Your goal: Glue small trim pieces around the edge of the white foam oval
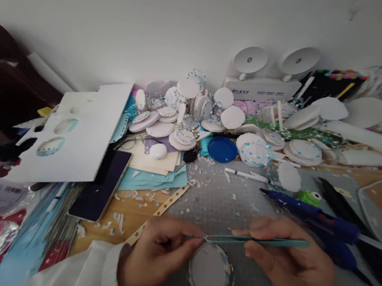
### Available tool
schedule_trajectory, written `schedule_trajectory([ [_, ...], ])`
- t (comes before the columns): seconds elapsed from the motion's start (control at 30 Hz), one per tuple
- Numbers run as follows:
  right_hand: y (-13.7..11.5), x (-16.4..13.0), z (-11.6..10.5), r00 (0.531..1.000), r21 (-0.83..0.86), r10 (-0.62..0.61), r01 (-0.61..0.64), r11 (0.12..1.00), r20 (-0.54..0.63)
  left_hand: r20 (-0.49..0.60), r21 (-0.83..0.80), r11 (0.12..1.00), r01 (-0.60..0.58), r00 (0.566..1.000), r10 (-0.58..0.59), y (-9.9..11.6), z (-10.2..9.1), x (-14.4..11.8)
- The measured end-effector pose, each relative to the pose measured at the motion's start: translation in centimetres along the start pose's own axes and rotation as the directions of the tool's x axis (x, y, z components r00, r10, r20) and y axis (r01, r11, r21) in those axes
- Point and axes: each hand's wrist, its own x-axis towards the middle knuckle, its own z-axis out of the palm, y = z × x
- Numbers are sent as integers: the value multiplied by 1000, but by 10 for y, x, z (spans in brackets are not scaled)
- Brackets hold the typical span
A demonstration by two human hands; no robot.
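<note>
— Tweezers [259, 241], teal ones, lie across the right hand [287, 266], pinched between thumb and forefinger; the tips point left and meet the left hand [158, 255] just above a white disc [208, 272].

— Which step would you say this is?

— Placing or picking a tiny piece, I'd judge. The left fingers [187, 242] are closed to a pinch right at the tweezer tips, as if passing something over. Whether anything sits between them, I cannot tell; it is too small.

— And the disc?

— It lies flat on the grey mat [211, 201] on the desk, under and between both hands, with a few blue specks along its right rim. Neither hand presses on it that I can see.

— What does the next move call for?

— A steady, light grip and a short drop of the tips down to the disc rim, I'd say.

— Anything hard to read?

— The tweezer tips are hidden by the left fingers. The right wrist is cut off by the frame. Behind, a heap of finished discs [184, 114] and a blue lid [222, 149] show well; a blue glue gun [317, 219] lies just beyond the right hand.
</note>
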Motion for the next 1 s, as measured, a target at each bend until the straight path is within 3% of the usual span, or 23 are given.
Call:
schedule_trajectory([
  [0.23,-5,5,5,997,-1,14,-14,1000,-77,66,5,998,62,996,-62,-1,0,1],
  [0.53,-3,5,7,992,105,104,-95,990,-74,82,-34,992,118,990,-115,-6,0,1],
  [0.7,-10,8,9,995,63,28,-22,998,-97,69,-67,993,101,993,-97,-5,0,5],
  [1.0,-15,1,8,958,-167,-278,263,950,-76,-11,-157,980,121,992,-124,-9,0,7],
])
